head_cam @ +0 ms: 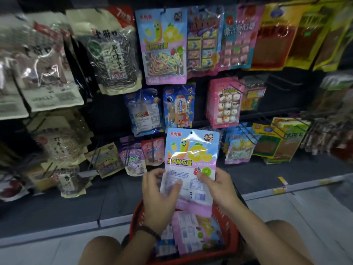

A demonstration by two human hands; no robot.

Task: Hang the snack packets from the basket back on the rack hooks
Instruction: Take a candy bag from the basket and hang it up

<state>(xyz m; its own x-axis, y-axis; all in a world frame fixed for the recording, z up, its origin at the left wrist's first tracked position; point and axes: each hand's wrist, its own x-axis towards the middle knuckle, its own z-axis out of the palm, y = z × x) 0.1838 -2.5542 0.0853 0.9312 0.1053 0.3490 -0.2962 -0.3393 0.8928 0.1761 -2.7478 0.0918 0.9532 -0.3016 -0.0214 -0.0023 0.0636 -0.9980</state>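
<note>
While the red basket (pixel 227 243) is sitting between the person's knees, both hands are holding one packet (pixel 191 161) upright just above it. The left hand (pixel 160 199) is pinching the packet's lower left edge, and the right hand (pixel 217 185) is pinching its lower right edge. More packets (pixel 188 231) are lying inside the basket, and the rack (pixel 191 77) of hanging snacks is standing beyond it.

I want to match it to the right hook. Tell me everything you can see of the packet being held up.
The packet is a glossy plastic pouch, blue on top and pink-lilac below, with a cartoon yellow worm, lemon art and a punched hang hole. Upright, facing the camera, it is held above the red basket by both hands, left hand and right hand gripping its lower edges.
</note>
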